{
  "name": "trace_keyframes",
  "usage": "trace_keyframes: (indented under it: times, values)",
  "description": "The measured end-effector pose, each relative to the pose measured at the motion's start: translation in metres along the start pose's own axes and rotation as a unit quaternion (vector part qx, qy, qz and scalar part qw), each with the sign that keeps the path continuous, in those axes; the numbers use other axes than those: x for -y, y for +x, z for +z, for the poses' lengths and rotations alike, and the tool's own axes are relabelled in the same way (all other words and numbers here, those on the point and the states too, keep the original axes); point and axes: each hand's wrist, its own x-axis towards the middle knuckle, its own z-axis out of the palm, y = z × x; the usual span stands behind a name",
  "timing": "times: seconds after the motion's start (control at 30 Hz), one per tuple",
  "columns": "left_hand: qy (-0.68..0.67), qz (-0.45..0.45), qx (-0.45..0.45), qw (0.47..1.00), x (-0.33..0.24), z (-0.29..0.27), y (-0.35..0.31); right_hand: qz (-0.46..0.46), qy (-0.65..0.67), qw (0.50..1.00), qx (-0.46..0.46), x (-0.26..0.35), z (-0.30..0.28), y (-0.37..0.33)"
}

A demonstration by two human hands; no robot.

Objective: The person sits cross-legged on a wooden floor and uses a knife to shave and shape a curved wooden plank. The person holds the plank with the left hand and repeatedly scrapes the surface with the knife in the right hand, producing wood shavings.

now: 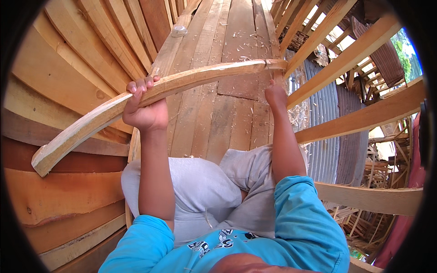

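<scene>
A long curved wooden beam [200, 78], squared and pale along its upper edge, spans from the planks on my left across to the uprights on my right. Wrapped round it left of the middle, my left hand [146, 109] holds it with the fingertips showing over the far edge. The beam's near left end hangs over the left planks. My right hand [276, 95] is closed just below the beam's right end, beside a dark line on the wood. Whatever is in those fingers, if anything, is hidden.
Wood shavings lie on the plank floor [236, 41]. A small pale round object [179, 31] rests at the far left. Curved planks [50, 68] rise on my left. On my right stand spaced wooden ribs [359, 116], with corrugated metal sheets [324, 118] beyond.
</scene>
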Motion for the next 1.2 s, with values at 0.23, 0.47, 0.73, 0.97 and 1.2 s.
trace_keyframes:
  times: [0.23, 0.47, 0.73, 0.97, 1.2]
  values:
    - [0.029, 0.021, 0.047, 0.998, 0.004, 0.027, -0.016, 0.001, 0.163, 0.983, 0.081, 0.020, -0.003, 0.005]
    - [0.040, 0.027, 0.098, 0.994, -0.010, 0.043, -0.023, 0.040, 0.244, 0.965, 0.092, 0.044, -0.014, -0.009]
    - [0.040, 0.038, 0.060, 0.997, -0.010, 0.017, -0.018, -0.152, 0.286, 0.933, 0.155, 0.069, -0.022, -0.067]
    - [0.037, 0.024, 0.010, 0.999, -0.001, 0.015, -0.017, -0.089, 0.136, 0.983, -0.089, 0.079, -0.004, -0.071]
    - [0.033, 0.029, -0.012, 0.999, -0.003, 0.009, -0.020, -0.206, 0.056, 0.974, -0.078, 0.120, -0.014, -0.115]
